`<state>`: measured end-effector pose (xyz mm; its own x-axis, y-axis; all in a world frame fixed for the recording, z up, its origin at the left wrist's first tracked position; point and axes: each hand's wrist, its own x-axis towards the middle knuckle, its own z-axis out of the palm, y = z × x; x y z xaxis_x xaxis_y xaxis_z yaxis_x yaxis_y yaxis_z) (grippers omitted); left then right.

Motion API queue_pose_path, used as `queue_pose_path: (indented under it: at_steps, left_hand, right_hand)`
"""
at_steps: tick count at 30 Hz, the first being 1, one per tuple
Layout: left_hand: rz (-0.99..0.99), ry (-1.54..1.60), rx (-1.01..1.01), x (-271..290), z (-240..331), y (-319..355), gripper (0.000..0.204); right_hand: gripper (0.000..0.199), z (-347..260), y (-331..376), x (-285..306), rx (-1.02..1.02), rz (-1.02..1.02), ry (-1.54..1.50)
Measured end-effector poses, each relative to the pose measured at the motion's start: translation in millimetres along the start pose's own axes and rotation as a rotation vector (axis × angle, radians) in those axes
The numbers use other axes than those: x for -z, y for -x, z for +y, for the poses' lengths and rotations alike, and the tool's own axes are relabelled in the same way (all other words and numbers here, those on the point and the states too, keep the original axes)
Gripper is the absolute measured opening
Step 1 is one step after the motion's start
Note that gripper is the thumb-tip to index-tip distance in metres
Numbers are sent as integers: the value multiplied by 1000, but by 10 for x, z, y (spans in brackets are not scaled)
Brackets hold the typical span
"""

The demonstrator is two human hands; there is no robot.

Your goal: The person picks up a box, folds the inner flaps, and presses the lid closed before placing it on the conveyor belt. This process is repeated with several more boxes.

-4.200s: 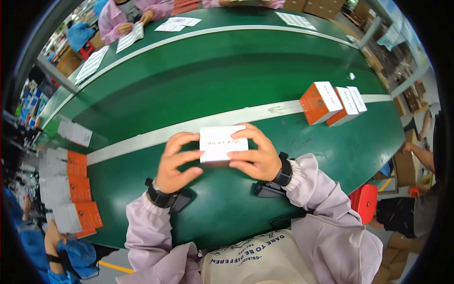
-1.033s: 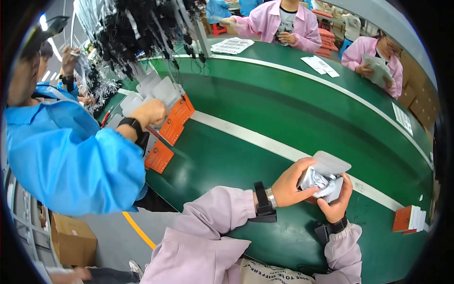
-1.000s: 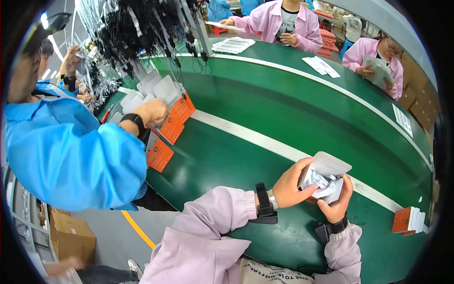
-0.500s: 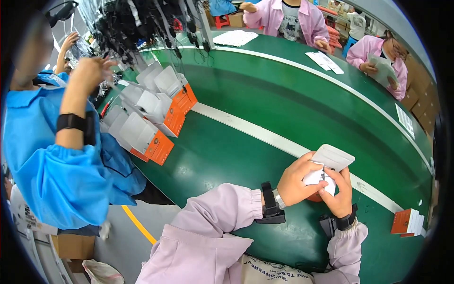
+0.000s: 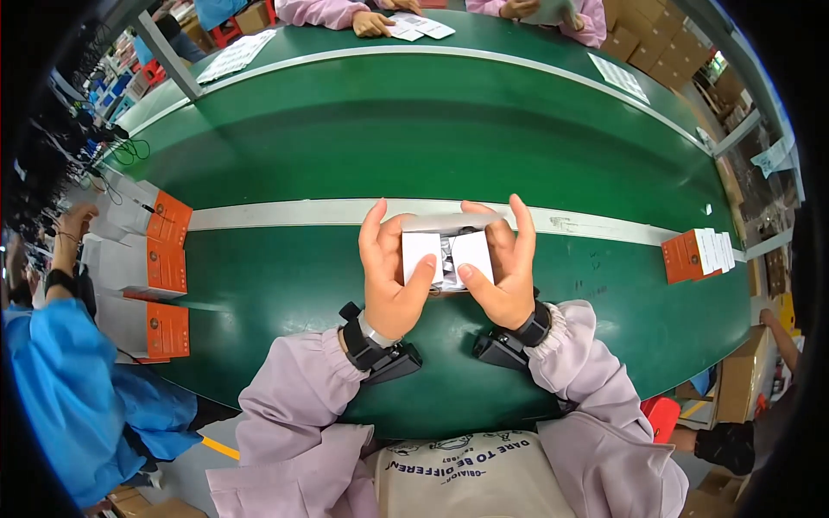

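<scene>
Between my two hands is a small open carton (image 5: 422,249), white on the inside, its back flap standing up and two white inner flaps on its left and right. My left hand (image 5: 393,281) grips the left side, thumb pressed on that flap. On the other side my right hand (image 5: 505,281) does the same, its thumb on the right flap. In the gap between the flaps some dark and silvery contents (image 5: 448,255) show; their kind I cannot make out. The carton is above the green table (image 5: 285,285), in front of the white strip (image 5: 596,222).
At the left, open orange-and-white cartons (image 5: 168,330) stand in a row beside a co-worker in a blue smock (image 5: 56,380). Several orange-and-white boxes (image 5: 682,256) sit at the right end. Across the table, people in pink sleeves handle papers (image 5: 421,26). Cables hang at the upper left.
My view has swung right and both hands now face me at mid-table. The carton has been turned so its opening shows, with a thumb on each inner flap.
</scene>
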<state>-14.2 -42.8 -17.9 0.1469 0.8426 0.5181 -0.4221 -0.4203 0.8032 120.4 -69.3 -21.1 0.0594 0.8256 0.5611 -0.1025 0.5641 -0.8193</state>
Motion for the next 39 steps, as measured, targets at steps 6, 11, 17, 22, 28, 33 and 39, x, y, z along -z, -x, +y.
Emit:
queue_pose_path:
  at_steps: [6, 11, 17, 22, 28, 33, 39]
  left_hand:
    - [-185, 126, 216, 204, -20, 21, 65]
    - [-365, 94, 108, 228, -26, 51, 76]
    - [-362, -110, 54, 150, -5, 90, 81]
    - [-194, -173, 148, 116, 0, 112, 83]
    - [-93, -71, 9, 48, 31, 70, 77]
    - [-320, -110, -76, 237, -6, -52, 65]
    - [-280, -72, 112, 256, -53, -41, 42]
  right_hand:
    - [64, 8, 57, 73, -130, -77, 82]
    - [63, -10, 54, 120, -130, -65, 9]
    - [64, 8, 51, 167, -123, -134, -3]
    - [62, 51, 65, 161, -131, -113, 33]
    - [54, -23, 17, 104, -160, -99, -41]
    - [43, -28, 8, 143, -35, -154, -25]
    - [37, -69, 0, 124, -85, -164, -52]
